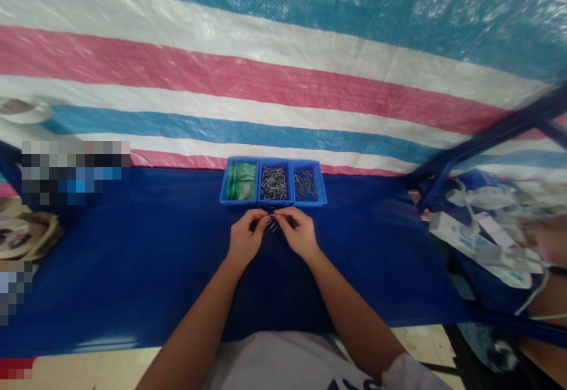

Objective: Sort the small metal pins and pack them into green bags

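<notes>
Just in front of the middle blue bin (275, 202), the left hand (246, 236) and right hand (302, 233) pinch a thin metal piece (271, 215), apparently to steady it from both sides, while the bin's metal stock (274, 184) sits close, seemingly for easy reach.

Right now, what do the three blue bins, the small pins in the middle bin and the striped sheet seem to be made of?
Blue bins: probably moulded plastic, satin, with even colour and thin rims. Small pins: likely polished metal, from silvery glints. Striped sheet: apparently glossy woven plastic, with bright highlights and fine weave.
</notes>
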`<state>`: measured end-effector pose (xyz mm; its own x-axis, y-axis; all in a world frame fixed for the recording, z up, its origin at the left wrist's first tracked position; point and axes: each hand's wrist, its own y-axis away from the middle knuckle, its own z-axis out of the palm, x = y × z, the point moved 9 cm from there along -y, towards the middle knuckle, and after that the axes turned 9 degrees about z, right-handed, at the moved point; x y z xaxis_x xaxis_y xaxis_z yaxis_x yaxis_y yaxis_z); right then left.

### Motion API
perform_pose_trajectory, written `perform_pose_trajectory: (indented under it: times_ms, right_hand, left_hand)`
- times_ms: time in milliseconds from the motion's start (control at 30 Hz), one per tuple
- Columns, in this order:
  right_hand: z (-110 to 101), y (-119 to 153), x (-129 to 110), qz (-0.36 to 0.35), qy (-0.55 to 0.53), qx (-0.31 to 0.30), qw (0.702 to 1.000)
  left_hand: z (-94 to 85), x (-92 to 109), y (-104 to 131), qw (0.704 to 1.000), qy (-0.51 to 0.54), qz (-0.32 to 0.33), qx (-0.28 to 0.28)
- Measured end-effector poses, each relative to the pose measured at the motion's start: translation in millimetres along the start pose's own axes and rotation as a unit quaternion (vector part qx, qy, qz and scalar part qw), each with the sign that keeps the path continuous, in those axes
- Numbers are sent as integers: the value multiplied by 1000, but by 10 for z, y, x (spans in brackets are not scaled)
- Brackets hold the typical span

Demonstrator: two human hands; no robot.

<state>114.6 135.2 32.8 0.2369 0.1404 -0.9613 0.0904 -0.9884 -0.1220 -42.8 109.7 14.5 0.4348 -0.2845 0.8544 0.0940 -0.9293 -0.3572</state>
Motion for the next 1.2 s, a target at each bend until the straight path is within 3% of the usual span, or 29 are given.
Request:
perform_pose_trajectory:
  times_ms: [400, 567, 767, 1200]
  right_hand:
    - [52, 42, -89, -30, 31, -21, 999]
    - [19, 19, -41, -7, 25, -4, 1000]
    - [38, 34, -47, -24, 28, -10, 999]
    - [5, 26, -33, -5, 27, -4, 1000]
  left_hand:
    - [6, -23, 4, 997, -57, -19, -38]
    - [19, 3, 3, 999, -21, 2, -25]
    - [44, 66, -24, 996, -55, 30, -61]
    - [8, 72, -26, 999, -28, 17, -25]
